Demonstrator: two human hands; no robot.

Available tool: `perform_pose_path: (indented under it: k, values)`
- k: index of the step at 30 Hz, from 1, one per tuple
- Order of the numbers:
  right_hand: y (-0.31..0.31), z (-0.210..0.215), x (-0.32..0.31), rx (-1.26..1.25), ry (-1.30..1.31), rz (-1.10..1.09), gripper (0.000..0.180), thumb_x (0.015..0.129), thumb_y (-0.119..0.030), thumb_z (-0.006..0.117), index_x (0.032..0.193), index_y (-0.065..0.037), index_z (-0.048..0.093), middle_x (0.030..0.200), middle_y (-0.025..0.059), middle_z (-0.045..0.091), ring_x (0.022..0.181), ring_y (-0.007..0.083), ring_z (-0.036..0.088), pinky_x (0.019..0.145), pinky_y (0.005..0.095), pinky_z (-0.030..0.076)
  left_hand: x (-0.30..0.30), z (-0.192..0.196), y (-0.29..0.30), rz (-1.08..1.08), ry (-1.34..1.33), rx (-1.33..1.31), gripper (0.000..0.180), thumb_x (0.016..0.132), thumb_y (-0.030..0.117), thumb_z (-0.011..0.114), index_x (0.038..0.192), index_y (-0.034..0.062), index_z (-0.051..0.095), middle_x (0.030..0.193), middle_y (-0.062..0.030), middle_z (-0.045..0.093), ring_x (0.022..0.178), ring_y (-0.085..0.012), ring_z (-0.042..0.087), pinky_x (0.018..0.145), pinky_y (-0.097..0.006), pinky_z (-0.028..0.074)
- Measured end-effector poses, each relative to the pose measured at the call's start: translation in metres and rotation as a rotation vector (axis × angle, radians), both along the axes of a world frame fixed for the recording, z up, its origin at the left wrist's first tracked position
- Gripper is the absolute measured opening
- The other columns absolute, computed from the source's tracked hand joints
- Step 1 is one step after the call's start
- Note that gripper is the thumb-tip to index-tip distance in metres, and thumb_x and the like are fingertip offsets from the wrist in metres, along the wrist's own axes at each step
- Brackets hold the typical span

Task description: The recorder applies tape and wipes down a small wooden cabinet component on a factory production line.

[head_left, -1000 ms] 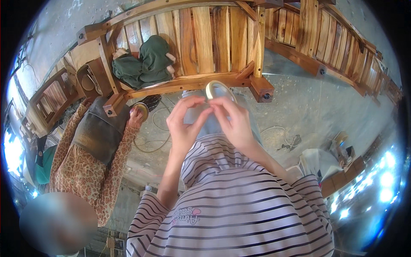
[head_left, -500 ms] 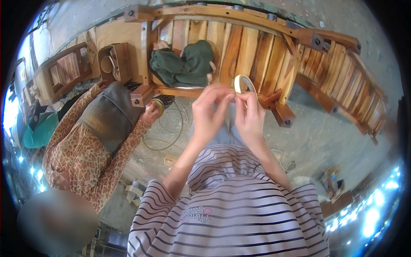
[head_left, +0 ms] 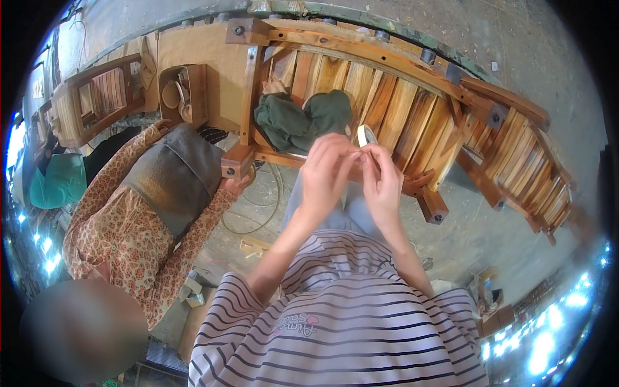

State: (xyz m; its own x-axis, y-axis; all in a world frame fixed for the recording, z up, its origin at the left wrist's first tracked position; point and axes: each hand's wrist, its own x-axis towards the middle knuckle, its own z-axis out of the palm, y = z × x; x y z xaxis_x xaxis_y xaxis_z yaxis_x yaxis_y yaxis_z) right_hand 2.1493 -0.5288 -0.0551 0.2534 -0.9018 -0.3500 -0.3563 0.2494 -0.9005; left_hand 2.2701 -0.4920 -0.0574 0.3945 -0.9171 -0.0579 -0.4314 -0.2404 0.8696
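My left hand (head_left: pixel 327 173) and my right hand (head_left: pixel 382 182) are raised together in front of my striped shirt. Both pinch a pale roll of tape (head_left: pixel 366 137) that sticks up edge-on between the fingertips. Behind my hands lies a long wooden slatted frame (head_left: pixel 412 97) on the concrete floor. A dark green cloth (head_left: pixel 303 121) is bundled on its slats just left of my hands.
A person in a floral top with a grey apron (head_left: pixel 171 180) crouches at my left, one hand at the frame's wooden corner block (head_left: pixel 237 161). A cable (head_left: pixel 258 206) loops on the floor. Another wooden frame (head_left: pixel 97 103) lies far left. Wood scraps (head_left: pixel 253 245) lie near my feet.
The view has swung, so the slatted frame now sits higher and more to the right. My hands stay together on the tape roll, now a little lower in view.
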Motion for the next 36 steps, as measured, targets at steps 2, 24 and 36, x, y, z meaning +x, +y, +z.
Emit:
perform_pose_path:
  k: [2, 24, 36]
  values:
    - [-0.001, -0.002, 0.005, -0.094, 0.101, 0.064, 0.011, 0.094, -0.005, 0.057, 0.104, -0.002, 0.059, 0.085, 0.0186, 0.065, 0.071, 0.0309, 0.067, 0.062, 0.0340, 0.050, 0.000, -0.002, -0.002, 0.035, 0.012, 0.025, 0.011, 0.081, -0.001, 0.068, 0.091, -0.0019, 0.063, 0.094, -0.0149, 0.065, 0.096, -0.0286, 0.063, 0.074, -0.032, 0.052]
    - [-0.021, -0.011, -0.025, -0.091, 0.104, -0.245, 0.006, 0.096, 0.001, 0.053, 0.102, 0.003, 0.052, 0.082, 0.0087, 0.060, 0.075, 0.0115, 0.057, 0.070, 0.0239, 0.047, 0.061, -0.134, -0.130, 0.766, 0.090, -0.196, 0.028, 0.078, 0.017, 0.081, 0.099, 0.0057, 0.068, 0.099, -0.0058, 0.035, 0.095, -0.0178, 0.039, 0.088, -0.028, 0.036]
    - [-0.015, 0.006, -0.068, -0.139, 0.048, -0.254, 0.009, 0.097, 0.000, 0.052, 0.105, 0.002, 0.052, 0.083, 0.0081, 0.061, 0.073, 0.0097, 0.056, 0.066, 0.0211, 0.045, 0.061, -0.104, -0.077, 0.489, 0.093, 0.109, 0.053, 0.072, 0.041, 0.082, 0.106, 0.0121, 0.054, 0.111, -0.0090, 0.050, 0.101, -0.0214, 0.048, 0.087, -0.041, 0.038]
